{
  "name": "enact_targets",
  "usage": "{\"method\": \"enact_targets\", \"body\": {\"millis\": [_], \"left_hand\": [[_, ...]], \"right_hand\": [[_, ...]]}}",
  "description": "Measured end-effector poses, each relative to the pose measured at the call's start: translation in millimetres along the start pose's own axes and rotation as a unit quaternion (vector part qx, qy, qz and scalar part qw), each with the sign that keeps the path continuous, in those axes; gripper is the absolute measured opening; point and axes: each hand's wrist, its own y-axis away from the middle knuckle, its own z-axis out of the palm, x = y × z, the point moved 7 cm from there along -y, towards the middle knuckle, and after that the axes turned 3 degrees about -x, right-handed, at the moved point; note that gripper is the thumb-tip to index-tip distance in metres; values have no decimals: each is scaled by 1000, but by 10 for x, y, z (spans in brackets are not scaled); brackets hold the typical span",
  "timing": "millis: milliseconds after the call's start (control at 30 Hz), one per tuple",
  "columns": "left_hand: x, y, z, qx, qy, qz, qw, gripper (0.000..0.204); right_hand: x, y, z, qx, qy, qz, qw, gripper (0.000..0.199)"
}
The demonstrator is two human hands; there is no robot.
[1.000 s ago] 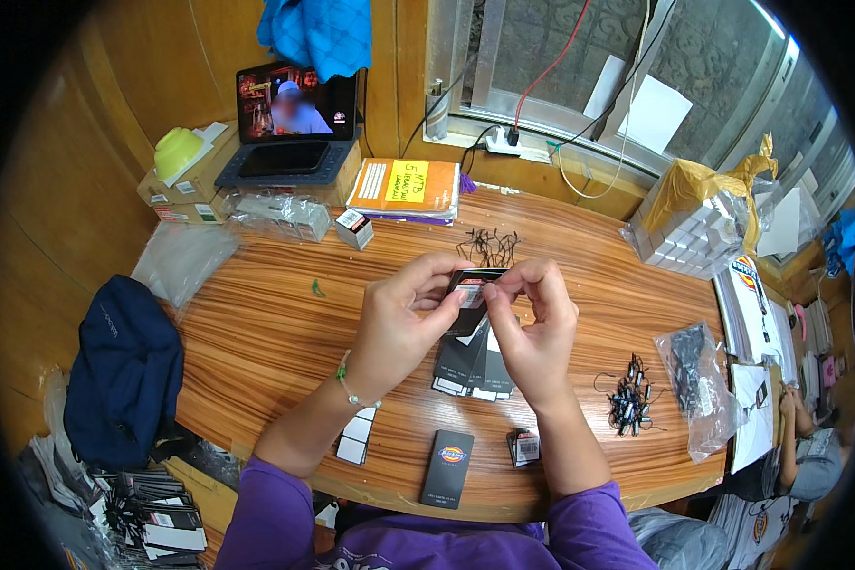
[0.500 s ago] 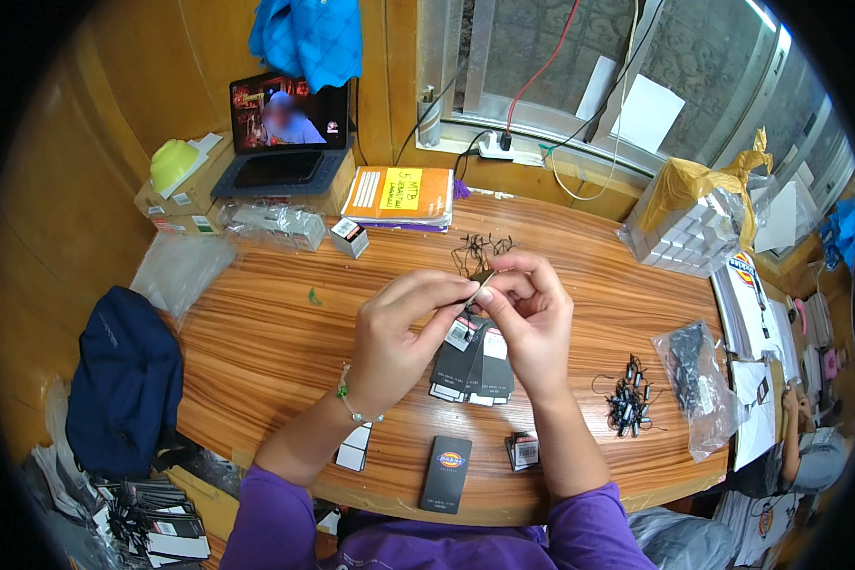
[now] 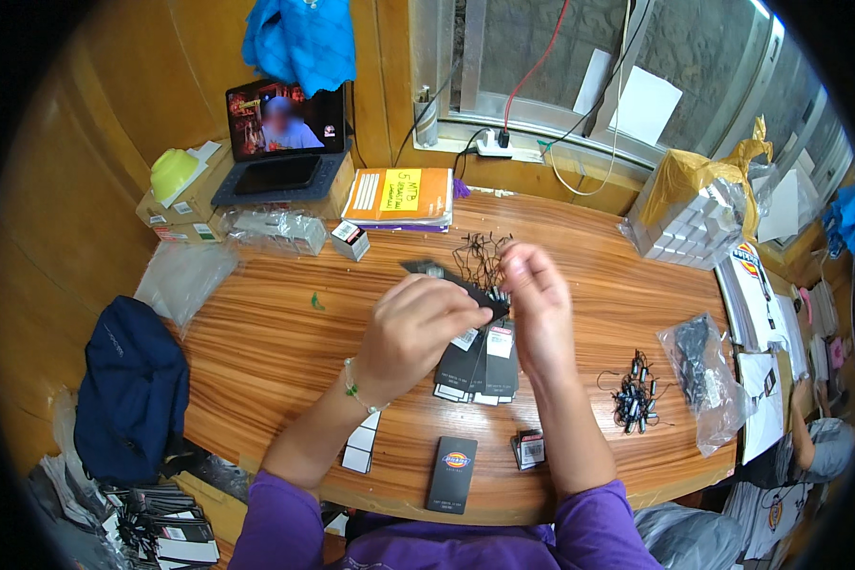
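Observation:
My left hand pinches a dark hang tag, which slants across behind its fingers. To the right of the tag and a little apart from it, my right hand is raised with thumb and fingers drawn together. Slight blur hides whatever it grips. Beneath both hands lies a fanned pile of black hang tags with white stickers. Black string loops spread out from the pile's far end.
Near the front edge lie a single black tag, a strip of white labels and a small stack of stickered tags. Black cords and a plastic bag are at right. A tablet stands at back left.
My hands have moved apart from their shared grip. The dark tag has swung out to the left in my left hand, and my right hand has drawn back slightly.

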Motion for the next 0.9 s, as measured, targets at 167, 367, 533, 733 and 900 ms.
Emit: {"method": "enact_targets", "body": {"millis": [167, 367, 533, 733, 900], "left_hand": [[-317, 47, 224, -40, 236, -239, 941, 27], [-335, 315, 157, -146, 199, -255, 935, 56], [-561, 1107, 22, -319, 178, -358, 859, 42], [-538, 1754, -1, -363, 77, -367, 853, 55], [-452, 1683, -86, -269, 60, -343, 898, 51]], "right_hand": [[-284, -66, -164, -2, -145, -101, 984, 9], [-394, -13, -59, -73, -132, -83, 985, 9], [-615, 11, -193, -63, -86, -116, 987, 21], [-723, 61, -195, -84, -19, -113, 990, 19], [-726, 77, -159, -91, -17, -108, 990, 13]]}}
